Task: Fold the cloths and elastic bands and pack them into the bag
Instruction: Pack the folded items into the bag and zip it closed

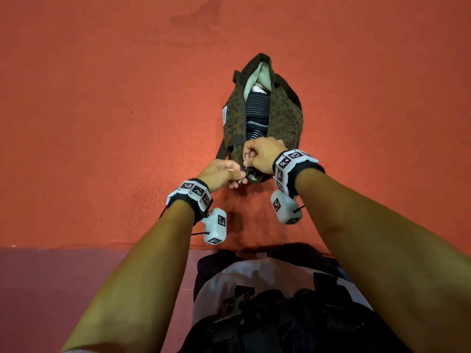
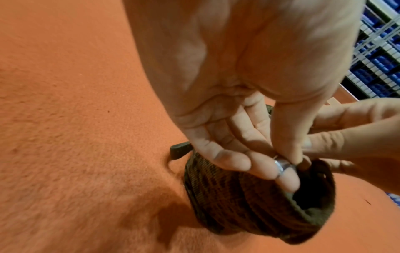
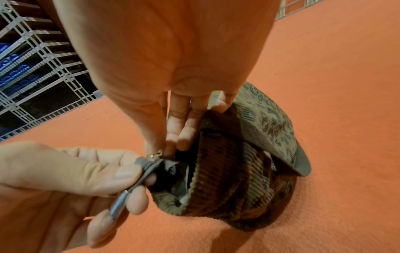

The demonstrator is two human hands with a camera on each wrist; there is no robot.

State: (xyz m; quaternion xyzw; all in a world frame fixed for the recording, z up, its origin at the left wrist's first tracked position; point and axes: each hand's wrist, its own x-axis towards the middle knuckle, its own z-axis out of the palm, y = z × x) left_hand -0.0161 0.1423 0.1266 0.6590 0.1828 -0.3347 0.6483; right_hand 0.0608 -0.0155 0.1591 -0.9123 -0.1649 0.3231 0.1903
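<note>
On an orange desk (image 1: 102, 123), the left hand (image 1: 221, 171) is pinching the bag (image 1: 285, 115) end; beside it, the right hand (image 1: 262, 155) is gripping its zip pull (image 3: 154, 153).

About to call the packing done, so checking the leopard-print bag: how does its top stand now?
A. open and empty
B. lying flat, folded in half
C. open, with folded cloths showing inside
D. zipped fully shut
C: the leopard-print bag gapes open, a dark striped cloth and pale cloth visible inside.
</note>
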